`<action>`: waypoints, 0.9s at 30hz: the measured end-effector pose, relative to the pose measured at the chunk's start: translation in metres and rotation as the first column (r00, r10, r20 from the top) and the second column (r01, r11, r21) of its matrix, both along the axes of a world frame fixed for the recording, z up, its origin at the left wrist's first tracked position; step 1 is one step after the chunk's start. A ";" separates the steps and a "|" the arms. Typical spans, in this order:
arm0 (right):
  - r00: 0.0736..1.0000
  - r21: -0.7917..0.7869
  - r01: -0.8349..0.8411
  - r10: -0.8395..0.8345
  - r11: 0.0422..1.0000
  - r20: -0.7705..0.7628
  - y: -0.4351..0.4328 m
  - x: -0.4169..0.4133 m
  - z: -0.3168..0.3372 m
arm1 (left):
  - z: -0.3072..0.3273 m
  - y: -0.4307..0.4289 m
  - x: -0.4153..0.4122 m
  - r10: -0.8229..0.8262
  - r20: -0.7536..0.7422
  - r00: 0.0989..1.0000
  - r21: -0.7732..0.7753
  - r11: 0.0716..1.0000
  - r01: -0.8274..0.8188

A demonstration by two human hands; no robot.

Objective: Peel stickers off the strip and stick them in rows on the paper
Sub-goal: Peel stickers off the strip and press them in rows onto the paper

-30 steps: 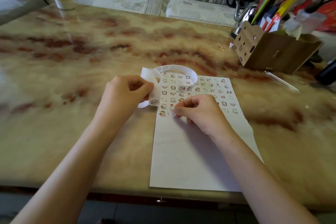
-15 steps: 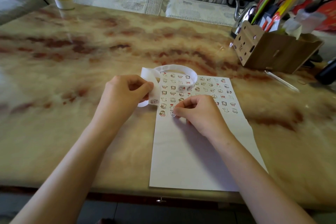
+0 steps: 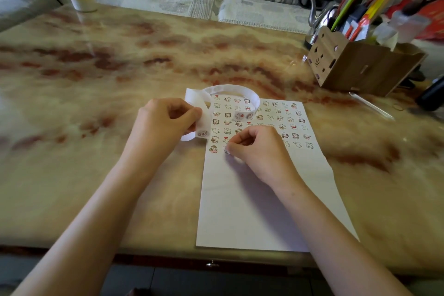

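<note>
Skew is my worry: the grip of my right hand (image 3: 259, 149) pinches a sticker (image 3: 226, 150) down onto the paper (image 3: 252, 211), second in the lowest row, and a crooked press would bend that row. My left hand (image 3: 163, 125) clamps its grip on the strip (image 3: 240, 90), which curls over the upper rows.

I can read no word, number or brand mark anywhere in this view. The stickers (image 3: 276, 118) on the paper (image 3: 252, 211) carry only small cartoon figures and red hearts. They are too small for me to tell whether any lettering sits among them. The strip (image 3: 230, 89), looping at 12 o'clock of the paper, shows the same kind of drawings. At 2 o'clock on the desk (image 3: 120, 67), the wooden pen box (image 3: 348, 72) bears cut-out shapes on its side, none that I can read as a letter.
</note>
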State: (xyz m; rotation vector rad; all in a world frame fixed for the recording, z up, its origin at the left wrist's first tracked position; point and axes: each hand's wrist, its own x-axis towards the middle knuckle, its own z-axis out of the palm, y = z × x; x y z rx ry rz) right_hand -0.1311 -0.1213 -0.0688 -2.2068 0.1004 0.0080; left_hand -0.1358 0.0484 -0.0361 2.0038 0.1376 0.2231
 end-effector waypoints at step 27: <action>0.997 0.025 -0.076 0.075 0.997 0.021 -0.013 0.008 -0.006 | 0.000 0.000 -0.001 0.003 -0.009 1.000 0.008 1.000 -0.003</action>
